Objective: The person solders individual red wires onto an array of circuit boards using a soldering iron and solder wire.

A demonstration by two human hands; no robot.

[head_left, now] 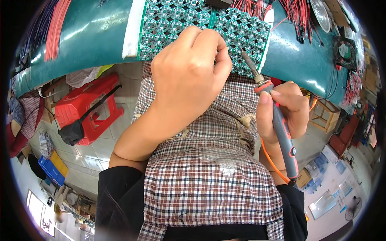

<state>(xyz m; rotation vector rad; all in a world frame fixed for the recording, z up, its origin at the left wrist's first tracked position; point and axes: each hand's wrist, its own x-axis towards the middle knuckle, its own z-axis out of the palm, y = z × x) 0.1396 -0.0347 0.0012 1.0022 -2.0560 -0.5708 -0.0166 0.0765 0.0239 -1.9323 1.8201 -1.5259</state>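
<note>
Head view: left hand [189, 76] curled on LED panel [201, 28]; right hand [283, 110] fisted around soldering iron [277, 120], tip on panel.

This is an electronics workshop: a green workbench [92, 32] carries a panel of small circuit boards [173, 20], bundles of red wires [299, 16], a cooling fan [345, 51] and a soldering iron [277, 120].

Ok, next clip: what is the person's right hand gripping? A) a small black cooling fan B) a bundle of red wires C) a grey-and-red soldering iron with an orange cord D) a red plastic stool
C: the right hand is wrapped around the grey-and-red soldering iron, whose metal tip points at the green panel of round LED boards; the left hand rests on that panel.
</note>
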